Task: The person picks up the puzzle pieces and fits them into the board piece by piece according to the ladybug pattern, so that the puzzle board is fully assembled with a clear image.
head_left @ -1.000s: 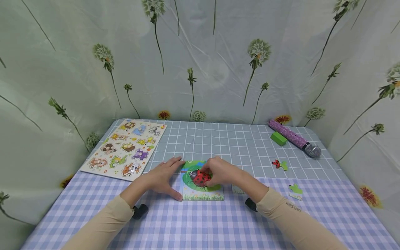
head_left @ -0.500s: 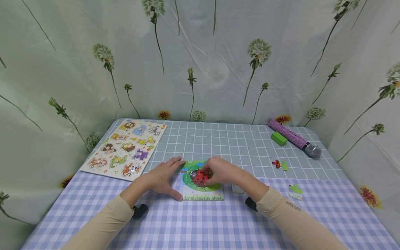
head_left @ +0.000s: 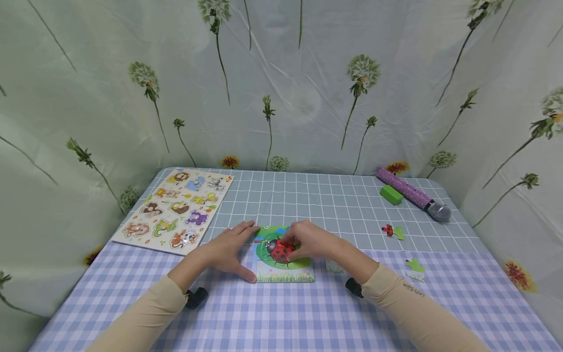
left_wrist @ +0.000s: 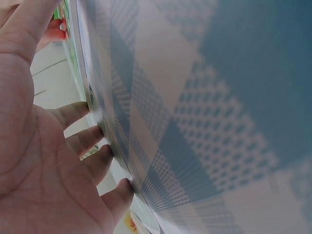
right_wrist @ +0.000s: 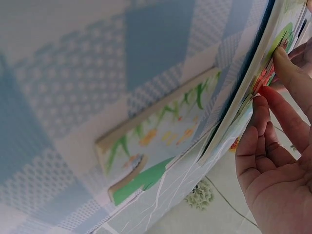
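A ladybug jigsaw puzzle (head_left: 286, 277) lies flat in its board near the table's middle. My right hand (head_left: 313, 240) bends over it from the right, thumb and index finger pinching at the red ladybug piece (head_left: 278, 252). In the right wrist view, thumb and index fingertips sit on either side of the red part, the other fingers curled. My left hand (head_left: 226, 249) lies spread at the board's left side, thumb at its lower left corner and fingertips near the upper left. The left wrist view shows that palm (left_wrist: 44, 161) with its fingers reaching down to the cloth.
Right of the board lies a loose grass-and-flowers piece (right_wrist: 151, 141), partly under my right forearm in the head view. Farther right are a red-and-green piece (head_left: 398, 232) and a green piece (head_left: 415, 266). An animal board (head_left: 149, 198), a green block (head_left: 391, 194) and a purple microphone (head_left: 409, 189) lie behind.
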The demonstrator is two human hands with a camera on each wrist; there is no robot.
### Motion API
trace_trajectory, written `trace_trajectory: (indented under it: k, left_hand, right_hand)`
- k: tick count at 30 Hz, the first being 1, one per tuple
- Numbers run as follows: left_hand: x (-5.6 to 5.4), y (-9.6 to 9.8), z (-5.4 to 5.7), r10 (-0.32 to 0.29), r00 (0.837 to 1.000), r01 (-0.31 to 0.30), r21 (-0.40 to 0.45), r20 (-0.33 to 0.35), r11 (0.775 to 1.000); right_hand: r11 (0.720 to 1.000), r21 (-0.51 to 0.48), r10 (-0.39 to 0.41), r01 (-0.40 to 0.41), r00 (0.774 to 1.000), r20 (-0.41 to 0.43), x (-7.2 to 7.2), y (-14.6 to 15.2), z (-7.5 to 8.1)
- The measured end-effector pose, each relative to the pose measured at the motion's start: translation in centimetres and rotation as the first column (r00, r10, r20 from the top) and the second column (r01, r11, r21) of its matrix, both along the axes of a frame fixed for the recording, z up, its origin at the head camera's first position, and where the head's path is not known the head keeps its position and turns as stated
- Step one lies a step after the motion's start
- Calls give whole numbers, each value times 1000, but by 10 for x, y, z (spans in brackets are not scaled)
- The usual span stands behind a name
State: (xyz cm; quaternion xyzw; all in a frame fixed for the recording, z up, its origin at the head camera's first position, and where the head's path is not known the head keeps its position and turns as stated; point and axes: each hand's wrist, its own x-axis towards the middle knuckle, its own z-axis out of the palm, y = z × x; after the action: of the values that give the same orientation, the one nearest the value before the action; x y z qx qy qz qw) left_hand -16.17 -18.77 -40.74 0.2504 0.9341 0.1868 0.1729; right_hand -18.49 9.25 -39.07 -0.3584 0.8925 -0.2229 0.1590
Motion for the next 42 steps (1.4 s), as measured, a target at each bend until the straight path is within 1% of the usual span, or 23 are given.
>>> trace_trajectory:
  k: [5, 9, 14, 18, 23, 27, 32, 37, 42]
  left_hand:
    - [1, 0, 0, -1, 1000, 1, 2, -3, 1000]
    - [1, 0, 0, -4, 1000, 4, 3, -9, 1000]
    - [1, 0, 0, -1, 1000, 1, 3, -12, 1000]
    - [1, 0, -1, 2, 1000, -2, 3, -11, 1000]
    - [1, 0, -1, 6, 1000, -6, -4, -5, 1000]
    - [1, 1, -1, 5, 1000, -5, -6, -9, 1000]
    - [1, 1, -1, 3, 1000, -3, -6, -13, 1000]
    - [1, 1, -1, 2, 1000, -2, -1, -16, 1000]
    - [0, 0, -2, 0, 1000, 0, -2, -17, 1000]
  right_hand:
    - [1000, -16, 17, -17, 1000, -12, -1, 3, 0]
    - [1000, -25, 15, -16, 1000, -25, -2, 10, 0]
    - [999, -29, -21, 20, 999, -41, -5, 26, 1]
    - [997, -33, -70, 69, 997, -35, -6, 44, 4]
    - [991, -10, -130, 130, 989, -63, -10, 73, 5]
    - [984, -14, -179, 178, 981, -76, -12, 102, 4]
    - [967, -26, -255, 254, 966, -41, -13, 140, 6]
    - [950, -42, -311, 311, 950, 1, -13, 178, 8]
    - [927, -69, -366, 368, 930, 41, -12, 212, 8]
